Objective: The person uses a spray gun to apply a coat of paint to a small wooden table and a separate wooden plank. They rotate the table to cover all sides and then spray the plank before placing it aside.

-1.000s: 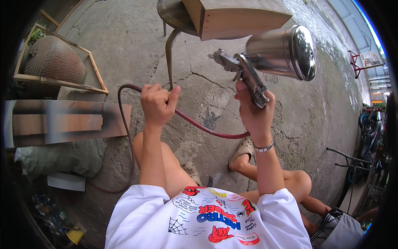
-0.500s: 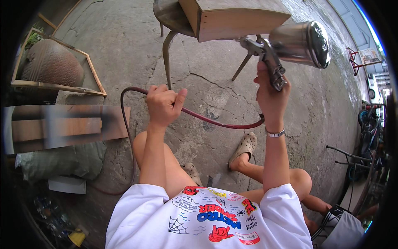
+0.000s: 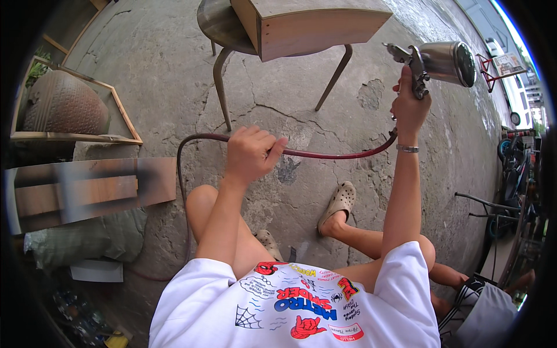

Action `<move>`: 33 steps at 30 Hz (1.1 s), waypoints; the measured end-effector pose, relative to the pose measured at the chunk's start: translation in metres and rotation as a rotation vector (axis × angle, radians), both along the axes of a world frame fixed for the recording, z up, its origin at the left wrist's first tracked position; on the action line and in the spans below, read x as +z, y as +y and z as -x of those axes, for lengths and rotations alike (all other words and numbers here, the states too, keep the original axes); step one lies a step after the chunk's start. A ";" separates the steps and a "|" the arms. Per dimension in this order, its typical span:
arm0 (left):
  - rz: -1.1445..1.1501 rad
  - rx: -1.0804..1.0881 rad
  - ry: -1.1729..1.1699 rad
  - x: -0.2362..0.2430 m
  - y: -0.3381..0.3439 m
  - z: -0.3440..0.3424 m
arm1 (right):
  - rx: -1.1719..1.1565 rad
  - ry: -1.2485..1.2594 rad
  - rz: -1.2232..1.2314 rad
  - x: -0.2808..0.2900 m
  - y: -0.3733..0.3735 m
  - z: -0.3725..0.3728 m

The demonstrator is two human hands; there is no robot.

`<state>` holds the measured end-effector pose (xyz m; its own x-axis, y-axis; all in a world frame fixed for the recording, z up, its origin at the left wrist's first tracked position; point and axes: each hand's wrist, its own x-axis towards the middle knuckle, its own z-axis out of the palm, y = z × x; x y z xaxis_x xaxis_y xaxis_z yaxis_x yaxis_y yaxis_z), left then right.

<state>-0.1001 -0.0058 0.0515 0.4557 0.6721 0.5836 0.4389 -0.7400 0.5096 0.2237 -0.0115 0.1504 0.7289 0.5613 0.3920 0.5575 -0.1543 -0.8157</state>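
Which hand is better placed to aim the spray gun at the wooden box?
Right, most likely: the right hand holds the spray gun near the wooden box, while the left hand grips the red hose, closer to the body.

One fisheye view looks steeply down and forward from the wearer's head: the white T-shirt (image 3: 296,316) fills the near lower edge, the left hand (image 3: 252,153) and right hand (image 3: 412,110) show at middle range, the stool (image 3: 219,24) farther off

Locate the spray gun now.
In the head view, the spray gun is at the upper right, held in the right hand, to the right of the wooden box.
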 end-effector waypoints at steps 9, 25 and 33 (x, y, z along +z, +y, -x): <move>0.006 0.066 -0.073 -0.001 0.001 0.000 | 0.067 0.129 -0.039 0.022 -0.017 0.012; -0.087 0.268 -0.086 0.011 0.008 0.064 | 0.529 0.165 -0.017 0.015 -0.047 0.145; -0.098 0.307 -0.088 0.010 0.007 0.081 | 0.779 0.227 0.056 0.028 -0.054 0.166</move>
<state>-0.1809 0.0016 0.0617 0.1852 0.7088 0.6807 0.6064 -0.6275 0.4884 0.0581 -0.0652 0.1787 0.1792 0.9546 0.2380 0.3434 0.1660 -0.9244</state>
